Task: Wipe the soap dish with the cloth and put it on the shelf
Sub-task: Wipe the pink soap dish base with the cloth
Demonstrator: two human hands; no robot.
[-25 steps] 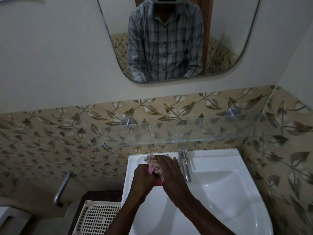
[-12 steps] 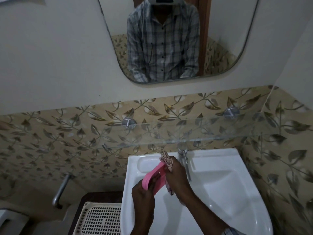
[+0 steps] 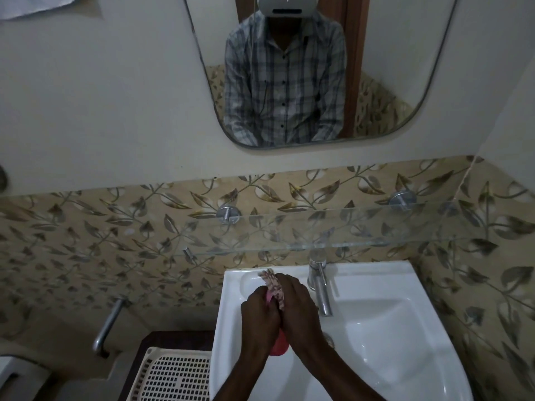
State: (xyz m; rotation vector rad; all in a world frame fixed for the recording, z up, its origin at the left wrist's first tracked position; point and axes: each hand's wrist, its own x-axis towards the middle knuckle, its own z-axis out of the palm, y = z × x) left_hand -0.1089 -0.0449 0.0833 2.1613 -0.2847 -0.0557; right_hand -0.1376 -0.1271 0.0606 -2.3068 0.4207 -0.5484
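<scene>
Over the left half of the white ceramic basin (image 3: pixel 405 328), both hands meet around the pink plastic soap dish (image 3: pixel 278 347). Only slivers of pink show, one at the top between the thumbs and a rounded end poking out below the palms, so its long axis seems to run roughly from the wall toward the person. The left hand (image 3: pixel 259 316) is closed around the dish from the left, while the right hand (image 3: pixel 301 311) is clenched on the brown-and-white patterned cloth (image 3: pixel 273 286), pressing it against the dish; a tuft of cloth sticks up past the fingers.

Wiping looks underway, with the placing not yet done. The clear glass wall shelf (image 3: pixel 362 227) lies directly above and beyond the hands, bare along its visible length, so the dish would travel up and forward. The left hand already carries it. The steel tap (image 3: pixel 318 285) stands just right of the hands, and the shelf's front edge overhangs that path, so rising left of the tap gives more room.
</scene>
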